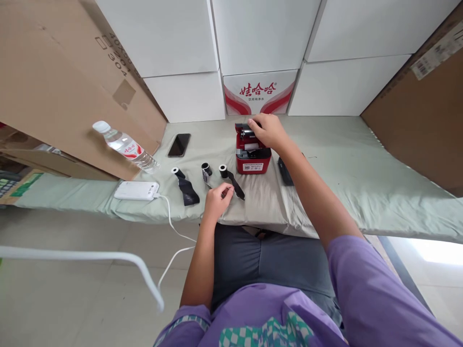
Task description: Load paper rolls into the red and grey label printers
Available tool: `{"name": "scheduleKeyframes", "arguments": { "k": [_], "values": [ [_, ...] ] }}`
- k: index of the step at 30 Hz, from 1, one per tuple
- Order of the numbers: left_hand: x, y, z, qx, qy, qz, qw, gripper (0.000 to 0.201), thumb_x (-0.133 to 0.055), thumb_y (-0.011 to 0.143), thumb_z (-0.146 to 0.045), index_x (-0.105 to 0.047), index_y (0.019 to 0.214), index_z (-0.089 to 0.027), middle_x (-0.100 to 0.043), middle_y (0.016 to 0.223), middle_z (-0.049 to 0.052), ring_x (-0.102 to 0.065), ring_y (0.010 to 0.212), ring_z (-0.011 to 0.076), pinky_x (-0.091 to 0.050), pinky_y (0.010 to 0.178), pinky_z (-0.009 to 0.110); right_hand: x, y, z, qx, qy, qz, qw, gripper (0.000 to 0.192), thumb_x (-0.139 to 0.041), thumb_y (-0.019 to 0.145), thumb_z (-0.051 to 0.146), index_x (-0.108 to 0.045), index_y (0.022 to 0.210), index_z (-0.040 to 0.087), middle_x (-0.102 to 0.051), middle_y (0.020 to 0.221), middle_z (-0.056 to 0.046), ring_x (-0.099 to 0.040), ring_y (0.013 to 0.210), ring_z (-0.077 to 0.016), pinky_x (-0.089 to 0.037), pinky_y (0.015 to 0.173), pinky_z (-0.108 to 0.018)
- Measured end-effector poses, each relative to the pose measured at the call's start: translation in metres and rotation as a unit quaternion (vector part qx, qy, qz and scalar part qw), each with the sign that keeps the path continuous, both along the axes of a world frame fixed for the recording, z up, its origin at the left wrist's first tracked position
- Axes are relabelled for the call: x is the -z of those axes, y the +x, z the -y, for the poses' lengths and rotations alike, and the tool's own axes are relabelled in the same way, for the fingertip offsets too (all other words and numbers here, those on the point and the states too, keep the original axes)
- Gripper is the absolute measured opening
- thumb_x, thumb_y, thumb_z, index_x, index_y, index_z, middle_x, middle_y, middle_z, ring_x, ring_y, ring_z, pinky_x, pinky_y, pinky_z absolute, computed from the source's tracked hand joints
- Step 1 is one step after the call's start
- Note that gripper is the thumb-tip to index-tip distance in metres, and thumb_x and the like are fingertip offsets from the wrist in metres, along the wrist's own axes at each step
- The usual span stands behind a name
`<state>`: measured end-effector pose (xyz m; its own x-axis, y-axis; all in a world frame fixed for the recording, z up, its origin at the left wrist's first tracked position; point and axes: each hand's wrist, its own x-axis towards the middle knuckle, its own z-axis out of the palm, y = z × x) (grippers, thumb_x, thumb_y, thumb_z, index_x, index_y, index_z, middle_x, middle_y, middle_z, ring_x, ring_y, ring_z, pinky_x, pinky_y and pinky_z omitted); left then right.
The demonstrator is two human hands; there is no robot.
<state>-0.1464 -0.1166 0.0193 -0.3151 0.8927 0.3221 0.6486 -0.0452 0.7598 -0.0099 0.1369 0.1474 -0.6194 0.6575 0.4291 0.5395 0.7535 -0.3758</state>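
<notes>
Resting on the small red box-shaped printer [253, 155] on the cloth-covered counter [361, 168], the right hand [269, 131] is pressing with curled fingers; the left hand [216, 201] is pinching a black ribbon strip [237, 189]. Steadying the printer is advisable while feeding.

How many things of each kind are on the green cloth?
Black rolls: 3
Red box machine: 1
Phone: 1
Water bottle: 1
White power bank: 1
Total: 7

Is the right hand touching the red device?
Touching. The head view shows the right hand resting on the open top of the red device, fingers covering its rear edge.
</notes>
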Motion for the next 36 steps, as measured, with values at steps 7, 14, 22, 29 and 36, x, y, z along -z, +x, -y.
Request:
{"name": "scheduleKeyframes", "arguments": {
  "k": [7,14,22,29,36],
  "values": [
    [0.001,-0.001,-0.001,-0.008,-0.002,0.002,1.000,0.022,-0.058,0.098,-0.036,-0.072,0.090,-0.022,-0.072,0.071,0.000,-0.066,0.067,0.0156,-0.046,0.068,0.026,0.006,0.024,0.041,-0.021,-0.044,0.009,0.999,0.054,-0.032,0.113,0.051,-0.074,0.099,0.020,-0.077,0.095,-0.011,-0.066,0.088,-0.0281,-0.041,0.080,-0.038],
    [0.004,-0.002,0.000,-0.009,0.000,0.000,1.000,0.022,-0.058,0.099,-0.036,-0.073,0.092,-0.022,-0.073,0.073,0.001,-0.067,0.067,0.0161,-0.048,0.069,0.027,0.008,0.012,0.058,0.036,-0.035,0.063,0.997,0.054,-0.034,0.112,0.049,-0.071,0.128,0.014,-0.079,0.110,-0.019,-0.069,0.102,-0.0375,-0.043,0.085,-0.042],
    [0.005,-0.002,-0.003,-0.028,-0.004,-0.022,0.999,0.023,-0.058,0.097,-0.037,-0.073,0.090,-0.021,-0.070,0.068,0.000,-0.063,0.062,0.0155,-0.045,0.065,0.027,0.005,0.008,0.071,0.031,-0.051,0.126,0.990,0.066,-0.033,0.111,0.056,-0.061,0.147,0.008,-0.077,0.121,-0.025,-0.069,0.114,-0.0433,-0.049,0.095,-0.049],
    [0.001,0.014,0.016,-0.059,0.113,-0.084,0.988,0.027,-0.054,0.101,-0.037,-0.073,0.091,-0.021,-0.073,0.072,0.004,-0.063,0.059,0.0168,-0.049,0.067,0.030,0.036,0.092,0.051,0.054,-0.055,-0.093,0.993,0.078,-0.029,0.107,0.069,-0.044,0.164,0.017,-0.059,0.160,-0.021,-0.053,0.149,-0.0392,-0.039,0.122,-0.056],
    [-0.021,0.137,-0.026,0.118,0.054,0.015,0.991,0.050,-0.054,0.104,-0.032,-0.052,0.152,-0.019,-0.063,0.154,0.016,-0.060,0.146,0.0277,-0.048,0.124,0.042,0.121,0.176,0.018,0.155,-0.374,-0.367,0.838,0.079,-0.042,0.095,0.081,-0.055,0.147,0.022,-0.062,0.154,-0.022,-0.066,0.137,-0.0329,-0.055,0.113,-0.048]
  ]
}}
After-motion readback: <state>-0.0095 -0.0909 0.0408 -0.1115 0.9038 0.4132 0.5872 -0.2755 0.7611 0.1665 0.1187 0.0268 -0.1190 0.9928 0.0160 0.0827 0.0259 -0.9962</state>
